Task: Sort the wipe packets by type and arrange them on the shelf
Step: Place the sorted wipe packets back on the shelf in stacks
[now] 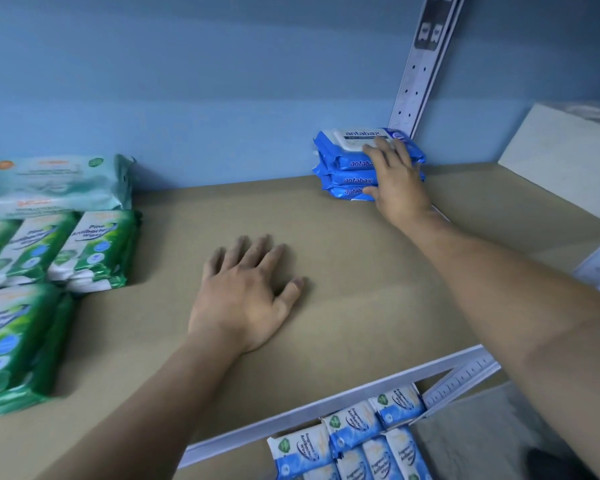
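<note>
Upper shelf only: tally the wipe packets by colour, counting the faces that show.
Dark blue plastic antabax wipe packets, stacked: 3
Green-and-white plastic pine wipe packets, faces showing: 4
Pale mint plastic wipe packets, stacked: 2
Total: 9; more may lie hidden beneath or out of frame.

Dim bluish light, soft shadows, blurred left edge, wide-angle bending.

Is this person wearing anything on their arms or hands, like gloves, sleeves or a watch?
No. The left hand and the right hand are bare: no gloves, and no rings show. The left forearm and the right forearm are uncovered as far as the picture reaches, with no sleeve, watch or bracelet in view.
</note>
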A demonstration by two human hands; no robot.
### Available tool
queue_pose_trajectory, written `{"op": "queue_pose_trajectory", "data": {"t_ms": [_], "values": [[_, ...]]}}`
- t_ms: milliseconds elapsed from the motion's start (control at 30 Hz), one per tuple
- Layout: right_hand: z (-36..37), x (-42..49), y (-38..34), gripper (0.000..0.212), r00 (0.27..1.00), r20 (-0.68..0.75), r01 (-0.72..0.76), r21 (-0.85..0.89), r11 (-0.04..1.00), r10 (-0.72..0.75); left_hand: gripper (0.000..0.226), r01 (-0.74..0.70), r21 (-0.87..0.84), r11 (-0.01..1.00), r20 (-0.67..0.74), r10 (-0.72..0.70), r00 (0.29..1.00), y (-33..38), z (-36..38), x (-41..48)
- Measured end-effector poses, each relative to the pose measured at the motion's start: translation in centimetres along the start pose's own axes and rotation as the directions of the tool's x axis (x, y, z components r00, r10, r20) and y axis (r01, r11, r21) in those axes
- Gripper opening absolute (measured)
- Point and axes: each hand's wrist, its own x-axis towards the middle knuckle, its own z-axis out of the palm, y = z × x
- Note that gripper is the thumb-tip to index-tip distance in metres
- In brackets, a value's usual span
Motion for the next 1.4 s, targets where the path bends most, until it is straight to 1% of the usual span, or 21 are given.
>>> {"op": "queue_pose_trajectory", "data": {"t_ms": [100,167,200,233,267,300,333,367,433,567,633,733,900,1000,1067,1133,1233,1267,1333,1400], "values": [[-0.1,0.0,0.6,0.081,0.999,-0.005,0.038,0.033,0.999,-0.038,0.078,0.002,0.002,1.000,0.002,-0.002,1.000,-0.1,0.0,0.0],[-0.3,-0.3,1.3,0.089,0.998,-0.055,0.031,0.041,0.999,-0.028,0.078,0.000,-0.002,1.000,0.001,0.000,1.000,0.0,-0.1,-0.1],[-0.2,-0.6,1.6,0.094,0.994,-0.101,-0.033,0.073,0.997,0.040,0.079,0.001,-0.003,1.000,0.001,-0.001,1.000,0.0,-0.1,0.0],[-0.2,-1.0,1.9,0.101,0.979,-0.128,-0.138,0.153,0.979,0.158,0.079,0.000,-0.002,1.000,0.001,0.000,1.000,0.0,-0.1,0.0],[0.1,-1.3,2.2,0.107,0.951,-0.116,-0.249,0.267,0.931,0.288,0.079,0.001,-0.002,1.000,0.001,-0.001,1.000,-0.1,0.0,0.0],[0.4,-1.6,2.4,0.110,0.921,-0.069,-0.331,0.384,0.862,0.384,0.080,0.001,-0.003,1.000,0.001,-0.001,1.000,-0.1,0.0,0.0],[0.8,-1.8,2.5,0.110,0.901,-0.023,-0.371,0.476,0.797,0.433,0.080,-0.001,-0.002,1.000,-0.001,0.001,1.000,-0.2,0.0,0.0],[1.2,-1.9,2.4,0.108,0.893,-0.005,-0.380,0.524,0.762,0.449,0.080,-0.002,-0.001,1.000,-0.001,0.002,1.000,-0.2,0.0,0.0],[1.8,-1.9,2.3,0.102,0.888,-0.021,-0.378,0.534,0.756,0.459,0.080,-0.004,-0.002,1.000,-0.003,0.004,1.000,-0.2,0.1,0.0],[2.0,-1.4,1.8,0.097,0.895,-0.042,-0.375,0.467,0.801,0.443,0.079,-0.001,-0.014,1.000,-0.012,0.001,1.000,-0.1,0.0,0.0],[2.1,-1.1,2.0,0.097,0.906,-0.031,-0.369,0.430,0.824,0.421,0.080,-0.003,-0.012,1.000,-0.011,0.002,1.000,-0.1,0.0,-0.1],[2.1,-0.7,2.2,0.099,0.912,-0.013,-0.367,0.413,0.833,0.409,0.080,-0.003,-0.009,1.000,-0.009,0.003,1.000,-0.1,0.0,0.0],[0.0,-1.9,1.4,0.101,0.897,0.055,-0.429,0.344,0.835,0.439,0.082,0.004,-0.015,1.000,0.007,-0.004,1.000,-0.1,-0.1,0.0],[-2.3,-4.7,0.1,0.099,0.901,0.064,-0.424,0.336,0.841,0.429,0.078,0.012,-0.028,1.000,0.026,-0.011,1.000,0.1,-0.5,0.0],[-4.4,-7.4,-1.2,0.095,0.910,0.129,-0.414,0.321,0.852,0.394,0.075,0.015,-0.027,1.000,0.021,-0.014,1.000,0.4,-0.8,-0.3],[-6.9,-10.4,-2.4,0.090,0.923,0.166,-0.381,0.286,0.879,0.347,0.077,0.022,-0.023,0.999,-0.008,-0.022,1.000,0.7,-1.2,-1.0],[-10.3,-14.8,-3.5,0.080,0.947,0.148,-0.318,0.302,0.898,0.286,0.069,0.036,-0.045,0.998,-0.034,-0.038,0.999,1.7,-1.3,-2.9],[-11.2,-16.2,-3.7,0.077,0.949,0.152,-0.312,0.329,0.891,0.276,0.069,0.032,-0.050,0.998,-0.039,-0.034,0.999,2.2,-1.3,-3.7],[-12.4,-18.9,-3.8,0.072,0.947,0.175,-0.317,0.376,0.871,0.269,0.077,0.004,-0.078,0.997,-0.045,-0.008,0.999,3.4,-1.4,-5.6],[-13.4,-21.8,-3.7,0.067,0.944,0.190,-0.323,0.390,0.862,0.268,0.080,-0.032,-0.129,0.991,-0.054,0.025,0.998,4.5,-1.4,-7.4]]}}
